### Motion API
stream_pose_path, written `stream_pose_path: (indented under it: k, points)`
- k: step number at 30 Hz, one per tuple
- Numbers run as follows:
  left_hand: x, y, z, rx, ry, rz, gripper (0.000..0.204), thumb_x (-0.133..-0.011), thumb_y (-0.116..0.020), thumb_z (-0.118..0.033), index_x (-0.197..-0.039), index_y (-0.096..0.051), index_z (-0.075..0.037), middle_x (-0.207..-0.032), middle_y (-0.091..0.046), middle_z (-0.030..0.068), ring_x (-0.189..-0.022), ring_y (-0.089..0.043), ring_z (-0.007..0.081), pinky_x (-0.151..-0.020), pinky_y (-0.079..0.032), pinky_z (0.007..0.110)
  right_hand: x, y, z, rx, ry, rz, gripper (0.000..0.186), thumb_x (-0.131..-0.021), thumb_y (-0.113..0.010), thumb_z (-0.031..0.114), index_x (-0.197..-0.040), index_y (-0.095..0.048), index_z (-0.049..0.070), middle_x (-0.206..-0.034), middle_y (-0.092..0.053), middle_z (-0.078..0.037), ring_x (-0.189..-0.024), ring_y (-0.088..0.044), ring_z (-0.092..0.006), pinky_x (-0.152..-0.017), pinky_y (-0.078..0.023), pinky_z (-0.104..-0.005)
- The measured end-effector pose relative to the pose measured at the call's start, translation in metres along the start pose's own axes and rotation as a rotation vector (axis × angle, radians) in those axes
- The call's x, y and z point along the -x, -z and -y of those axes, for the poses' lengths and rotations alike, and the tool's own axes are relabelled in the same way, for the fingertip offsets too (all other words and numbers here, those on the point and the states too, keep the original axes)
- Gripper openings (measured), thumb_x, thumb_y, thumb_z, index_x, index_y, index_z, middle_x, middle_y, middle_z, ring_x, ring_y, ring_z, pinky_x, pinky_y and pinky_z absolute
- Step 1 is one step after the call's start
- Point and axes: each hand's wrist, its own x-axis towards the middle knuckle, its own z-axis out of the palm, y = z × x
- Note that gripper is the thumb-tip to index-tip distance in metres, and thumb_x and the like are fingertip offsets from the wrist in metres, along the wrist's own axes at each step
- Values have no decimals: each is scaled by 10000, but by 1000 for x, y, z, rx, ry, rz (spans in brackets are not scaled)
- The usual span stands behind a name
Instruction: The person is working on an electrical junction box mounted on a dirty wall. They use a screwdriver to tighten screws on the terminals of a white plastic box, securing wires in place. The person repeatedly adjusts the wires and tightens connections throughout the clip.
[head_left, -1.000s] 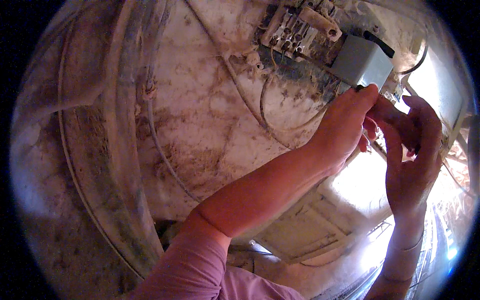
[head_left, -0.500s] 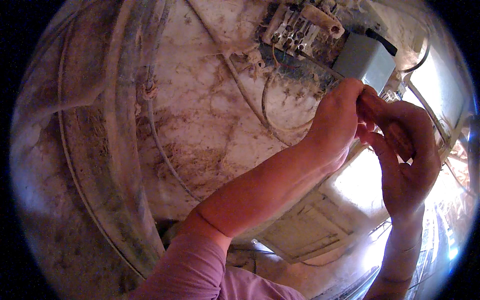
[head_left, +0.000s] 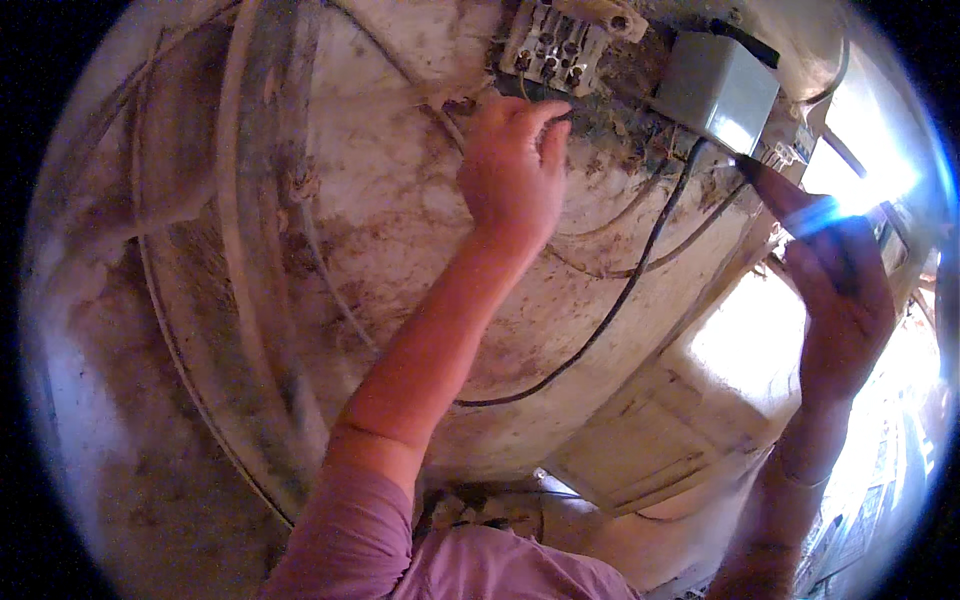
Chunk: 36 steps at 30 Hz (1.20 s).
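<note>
My left hand is raised just below a dusty terminal block with several dark screw holes on the wall. Its fingers are curled in a pinch; a small dark bit shows at the fingertips, too small to name. My right hand is at the right, partly in shadow and glare. One finger stretches to the lower right corner of a grey box, with the thumb apart from it. I cannot tell whether that fingertip touches the box. A black cable runs down from under the box in a wide curve.
The wall is stained and dusty. Thin cables and a long vertical post run along it at the left. Lower right, a pale panel sits below the wall. Strong light comes in at the right edge.
My hands were together below the grey box and are now apart. The left has moved left and up toward the terminal block. The black cable is uncovered.
</note>
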Motion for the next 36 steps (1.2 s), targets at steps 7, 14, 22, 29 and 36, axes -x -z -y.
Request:
stream_pose_path:
  k: [7,14,22,29,36]
  points:
    - [-13,-6,12,-228,-200,90,138,-663,-718,-167,-791,-670,-182,-750,-515,22,-758,-541,229,-605,-465,351,100,52,-47,126,-349,-403,263,-837,-598,227,-985,-570,12,-802,-578,-29,-581,-433,-98,-494,-351,-236]
    - [-29,-9,22,-215,-265,101,76,-695,-698,-159,-730,-643,-121,-741,-558,31,-688,-574,242,-574,-466,359,196,54,-98,-541,-538,-469,229,-828,-627,232,-938,-506,71,-756,-543,-58,-521,-355,-61,-453,-281,-198]
    - [-32,-15,27,-132,-26,191,95,-734,-663,-128,-766,-665,-38,-666,-644,71,-605,-604,171,-578,-472,299,231,62,-104,-636,-745,-481,243,-794,-657,156,-972,-510,78,-705,-481,17,-459,-297,-10,-375,-204,-157]
    - [-36,-16,14,-185,180,215,125,-697,-682,-178,-719,-670,-55,-688,-637,100,-629,-617,238,-592,-468,333,252,73,-116,-660,-781,-499,254,-775,-674,140,-957,-509,74,-625,-396,66,-436,-264,0,-368,-177,-162]
    - [-38,-17,4,-264,137,209,166,-703,-694,-202,-723,-676,-38,-680,-640,123,-624,-617,241,-595,-465,335,269,80,-133,-702,-788,-481,236,-778,-673,136,-938,-513,70,-612,-399,71,-429,-250,3,-351,-156,-166]
